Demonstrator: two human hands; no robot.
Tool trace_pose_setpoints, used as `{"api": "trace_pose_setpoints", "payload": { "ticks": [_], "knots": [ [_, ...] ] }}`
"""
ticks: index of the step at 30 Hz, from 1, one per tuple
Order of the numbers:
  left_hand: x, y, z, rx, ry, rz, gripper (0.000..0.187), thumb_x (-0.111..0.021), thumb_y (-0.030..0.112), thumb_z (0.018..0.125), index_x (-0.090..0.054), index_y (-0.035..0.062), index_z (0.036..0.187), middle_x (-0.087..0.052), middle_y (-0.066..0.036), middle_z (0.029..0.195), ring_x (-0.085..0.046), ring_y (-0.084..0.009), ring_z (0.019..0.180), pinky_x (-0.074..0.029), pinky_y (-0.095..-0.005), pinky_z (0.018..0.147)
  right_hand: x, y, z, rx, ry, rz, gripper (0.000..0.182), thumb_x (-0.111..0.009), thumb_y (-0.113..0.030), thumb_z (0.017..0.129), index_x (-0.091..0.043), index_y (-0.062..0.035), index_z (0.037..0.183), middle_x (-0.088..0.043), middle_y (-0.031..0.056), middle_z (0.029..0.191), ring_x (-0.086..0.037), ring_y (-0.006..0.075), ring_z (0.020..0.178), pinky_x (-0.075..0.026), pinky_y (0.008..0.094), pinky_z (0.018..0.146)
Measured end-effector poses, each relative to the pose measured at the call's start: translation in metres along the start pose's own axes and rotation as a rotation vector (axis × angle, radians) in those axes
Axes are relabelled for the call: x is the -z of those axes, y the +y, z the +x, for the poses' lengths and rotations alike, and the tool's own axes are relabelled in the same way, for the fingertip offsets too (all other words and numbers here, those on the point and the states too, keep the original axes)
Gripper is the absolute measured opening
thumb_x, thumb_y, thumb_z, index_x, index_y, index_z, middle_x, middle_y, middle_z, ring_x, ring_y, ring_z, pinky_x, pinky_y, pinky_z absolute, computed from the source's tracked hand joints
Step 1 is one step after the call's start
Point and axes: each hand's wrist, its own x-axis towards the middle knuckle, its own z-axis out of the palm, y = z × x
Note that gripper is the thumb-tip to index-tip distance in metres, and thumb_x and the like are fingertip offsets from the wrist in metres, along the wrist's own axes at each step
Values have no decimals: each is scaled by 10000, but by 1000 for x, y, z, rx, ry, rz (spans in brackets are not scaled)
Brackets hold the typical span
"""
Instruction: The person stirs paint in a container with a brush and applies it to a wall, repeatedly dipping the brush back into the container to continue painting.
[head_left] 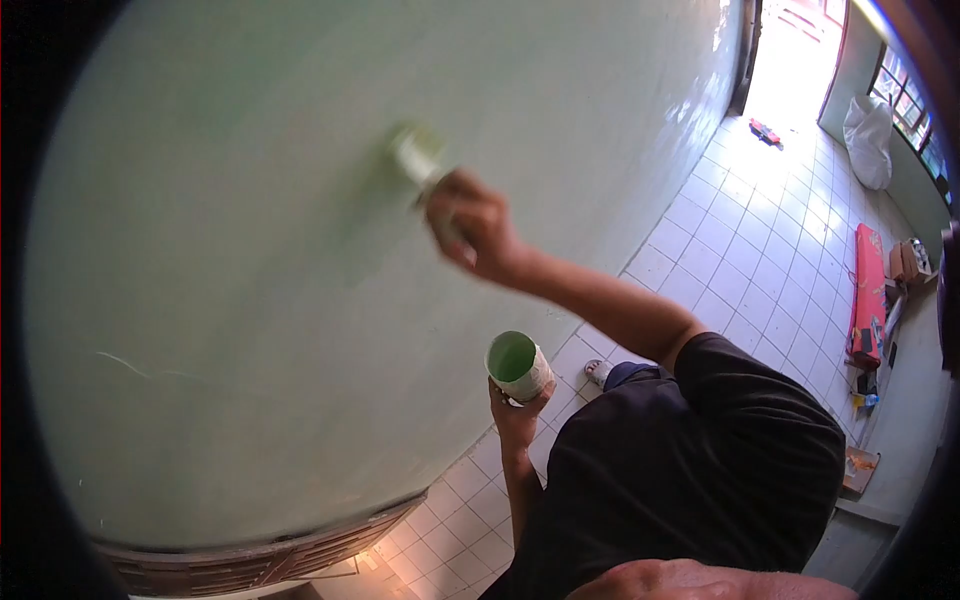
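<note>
My right hand (470, 222) is raised against the pale green wall (250, 260), its fingers wrapped round a paintbrush (416, 155). The brush head is blurred by motion and appears to meet the wall; most of the handle is hidden in my grip. Lower down, my left hand (518, 412) grips a whitish cup-shaped paint container (540, 374) from beneath and the side. Its open mouth tilts toward the wall, and light green paint shows inside.
White floor tiles (700, 260) run beside the wall to a bright doorway (795, 60). Brown slatted wood (270, 560) stands at the wall's lower edge. Along the right side are a long red box (868, 290), a white sack (868, 142) and a barred window (905, 95).
</note>
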Motion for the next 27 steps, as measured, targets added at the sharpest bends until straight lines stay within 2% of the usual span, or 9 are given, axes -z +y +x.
{"api": "trace_pose_setpoints", "payload": {
  "ticks": [3,5,9,13,15,18,21,24,27],
  "knots": [
    [1,0,2,51,-47,-58,842,-975,163,708,-525,30,1407,-644,-121,1282,-667,-232,1119,-556,-374,973,-22,-56,-7,-110,-183,237,189,-743,108,843,-738,-13,988,-659,133,960,-718,283,832,-591,373,706],
    [4,-3,4,48,-69,-43,843,-976,162,706,-526,29,1407,-644,-120,1284,-668,-230,1118,-556,-374,972,-16,-57,-2,-245,-223,392,133,-746,45,878,-757,-37,982,-643,130,947,-707,263,799,-587,371,697],
    [-1,8,5,7,-54,-36,838,-977,160,701,-535,29,1401,-648,-121,1279,-671,-231,1117,-556,-376,973,38,31,13,-423,85,509,86,-681,109,947,-699,53,1010,-691,120,1001,-761,226,840,-660,335,725],
    [-2,5,4,-24,-27,-26,838,-979,166,701,-537,25,1399,-651,-120,1274,-675,-234,1118,-557,-378,976,117,96,39,-332,248,321,84,-685,103,951,-709,59,1017,-725,129,1015,-771,234,829,-673,329,734],
    [-3,7,0,-1,9,15,841,-979,169,702,-534,20,1400,-653,-121,1277,-677,-237,1120,-560,-384,980,148,109,58,-242,404,23,88,-667,94,917,-735,42,938,-714,109,932,-760,206,773,-667,322,703],
    [-4,10,-1,-1,19,6,843,-977,159,704,-531,16,1404,-654,-123,1278,-678,-238,1115,-562,-385,978,157,116,81,-196,658,-267,123,-695,44,876,-781,7,956,-700,117,844,-746,225,704,-629,321,614],
    [-6,12,-1,-18,26,-16,843,-976,144,702,-530,17,1407,-652,-121,1276,-677,-234,1112,-563,-380,976,89,106,64,33,387,-440,80,-688,66,924,-731,-1,918,-709,90,871,-706,156,671,-573,292,550],
    [-1,3,0,23,-15,-11,846,-975,138,705,-526,19,1412,-647,-119,1279,-674,-230,1118,-563,-377,977,-4,-2,40,53,127,-37,294,-662,110,699,-738,-47,935,-665,100,863,-659,313,846,-549,387,715],
    [3,-3,4,33,-45,-12,856,-976,139,704,-521,23,1419,-642,-118,1286,-669,-230,1129,-563,-380,982,-35,-69,36,12,-124,302,196,-718,101,818,-744,-23,967,-659,126,973,-708,261,851,-571,368,708]
  ]
}}
